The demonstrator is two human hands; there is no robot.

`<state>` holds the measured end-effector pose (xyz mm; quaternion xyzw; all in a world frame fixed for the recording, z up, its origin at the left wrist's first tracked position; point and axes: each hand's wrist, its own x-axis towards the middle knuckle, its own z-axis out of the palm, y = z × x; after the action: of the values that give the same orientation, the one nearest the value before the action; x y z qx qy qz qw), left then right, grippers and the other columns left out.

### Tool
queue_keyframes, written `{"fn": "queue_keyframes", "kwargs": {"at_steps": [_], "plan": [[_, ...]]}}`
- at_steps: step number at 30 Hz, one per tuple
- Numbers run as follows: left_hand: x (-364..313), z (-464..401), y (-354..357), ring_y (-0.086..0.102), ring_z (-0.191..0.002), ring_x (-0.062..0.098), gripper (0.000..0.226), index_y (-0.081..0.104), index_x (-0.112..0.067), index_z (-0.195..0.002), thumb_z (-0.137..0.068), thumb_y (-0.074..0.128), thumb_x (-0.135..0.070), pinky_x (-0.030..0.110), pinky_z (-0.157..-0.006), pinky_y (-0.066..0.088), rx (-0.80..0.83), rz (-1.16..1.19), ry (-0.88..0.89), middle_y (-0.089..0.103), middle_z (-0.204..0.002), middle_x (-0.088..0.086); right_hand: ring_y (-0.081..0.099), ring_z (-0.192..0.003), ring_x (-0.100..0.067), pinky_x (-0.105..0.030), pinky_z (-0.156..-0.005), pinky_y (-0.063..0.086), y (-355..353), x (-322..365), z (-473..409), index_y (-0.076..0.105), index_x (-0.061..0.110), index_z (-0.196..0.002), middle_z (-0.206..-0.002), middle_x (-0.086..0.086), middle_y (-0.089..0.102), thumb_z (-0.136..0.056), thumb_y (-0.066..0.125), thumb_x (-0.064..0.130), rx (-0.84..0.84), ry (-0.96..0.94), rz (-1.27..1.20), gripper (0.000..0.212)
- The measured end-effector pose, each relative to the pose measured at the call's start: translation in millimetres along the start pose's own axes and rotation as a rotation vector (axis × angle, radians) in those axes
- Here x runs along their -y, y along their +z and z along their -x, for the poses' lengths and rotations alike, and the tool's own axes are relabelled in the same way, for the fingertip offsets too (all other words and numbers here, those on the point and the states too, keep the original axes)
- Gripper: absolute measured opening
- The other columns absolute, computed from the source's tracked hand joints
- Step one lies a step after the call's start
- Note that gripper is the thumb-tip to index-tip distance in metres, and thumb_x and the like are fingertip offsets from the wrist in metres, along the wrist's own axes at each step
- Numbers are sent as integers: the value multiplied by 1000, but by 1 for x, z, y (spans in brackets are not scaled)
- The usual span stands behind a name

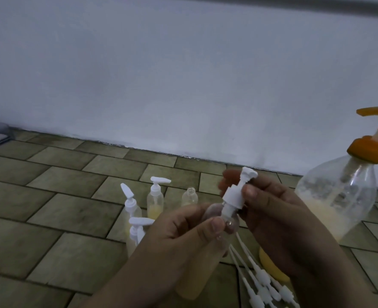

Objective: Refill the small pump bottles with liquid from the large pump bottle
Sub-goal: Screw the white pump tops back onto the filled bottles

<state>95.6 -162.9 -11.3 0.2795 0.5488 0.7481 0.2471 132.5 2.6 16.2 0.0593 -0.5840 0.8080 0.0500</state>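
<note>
Head-worn wide-angle view, looking forward and down from close above the person's own hands.

The single camera faces a pale blank wall (pixel 183 74) that fills the upper half, with the olive-brown tiled floor (pixel 50 196) below it. The left hand (pixel 183 232) and right hand (pixel 279 218) sit nearest, at 6 o'clock; the large clear pump bottle with orange pump top (pixel 339 196) is cut by the frame edge at 3 o'clock. Straight lines bow near the edges. No second view overlaps it.
</note>
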Motion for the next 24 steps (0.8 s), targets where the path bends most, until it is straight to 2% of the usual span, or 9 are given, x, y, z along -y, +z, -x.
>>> {"fn": "queue_keyframes", "kwargs": {"at_steps": [2, 5, 7, 9, 12, 14, 16, 20, 24], "plan": [[0, 0, -1, 65, -73, 16, 25, 72, -8, -92, -79, 69, -28, 22, -67, 52, -16, 4, -4, 70, -84, 5, 68, -89, -19, -26, -76, 55, 1, 1, 0, 76, 14, -92, -97, -9, 73, -49, 88, 38, 28, -5, -5, 51], [0, 1, -2, 65, -73, 16, 26, 72, -7, -93, -78, 68, -29, 22, -67, 52, 2, -8, -8, 69, -81, 4, 69, -78, -13, -20, -67, 54, 1, 1, 1, 77, 18, -81, -81, -2, 73, -39, 90, 45, -34, -14, 99, 52], [1, 1, -2, 65, -74, 16, 31, 72, -9, -94, -76, 65, -33, 23, -67, 52, -6, -14, -9, 69, -83, 5, 69, -84, -14, -21, -71, 54, 0, 0, 1, 77, 18, -86, -88, -4, 73, -43, 89, 46, -8, -5, 84, 53], [2, 1, -3, 66, -73, 17, 32, 73, -12, -93, -74, 66, -36, 23, -66, 52, -33, -23, -10, 70, -82, 5, 69, -89, -18, -24, -74, 54, 0, 0, 1, 77, 13, -88, -92, -8, 73, -48, 89, 38, 24, -12, 18, 49], [3, 2, -2, 66, -74, 17, 29, 74, -15, -91, -72, 66, -37, 24, -67, 52, -17, -43, -18, 70, -80, 4, 67, -71, -14, -21, -64, 53, -1, 0, 1, 75, 13, -74, -74, -4, 70, -39, 92, 40, -8, -10, 47, 47], [3, 2, -1, 66, -74, 17, 31, 74, -12, -91, -72, 67, -36, 23, -66, 52, -16, -11, -36, 70, -82, 4, 66, -76, -14, -22, -68, 53, -5, 2, 3, 76, 14, -81, -81, -5, 71, -42, 91, 40, 28, 28, 5, 49], [3, 2, 0, 66, -73, 17, 32, 73, -8, -91, -73, 67, -34, 24, -65, 52, -17, 19, -41, 70, -85, 7, 67, -87, -18, -24, -76, 53, -9, 4, 2, 75, 10, -92, -93, -9, 72, -50, 90, 32, 80, 42, -33, 49], [2, 2, 0, 66, -72, 18, 26, 74, -9, -89, -74, 70, -30, 24, -65, 52, -16, 22, -35, 70, -81, 8, 66, -70, -20, -26, -64, 55, -8, -2, 2, 72, 5, -77, -75, -11, 67, -37, 95, 28, -11, 64, -62, 52], [1, 1, -1, 66, -72, 18, 30, 74, -9, -90, -73, 67, -34, 25, -66, 52, -9, 21, -32, 70, -82, 8, 69, -89, -21, -27, -74, 55, -7, -4, 3, 74, 10, -96, -100, -13, 72, -44, 93, 27, 29, 82, -145, 59]]}}
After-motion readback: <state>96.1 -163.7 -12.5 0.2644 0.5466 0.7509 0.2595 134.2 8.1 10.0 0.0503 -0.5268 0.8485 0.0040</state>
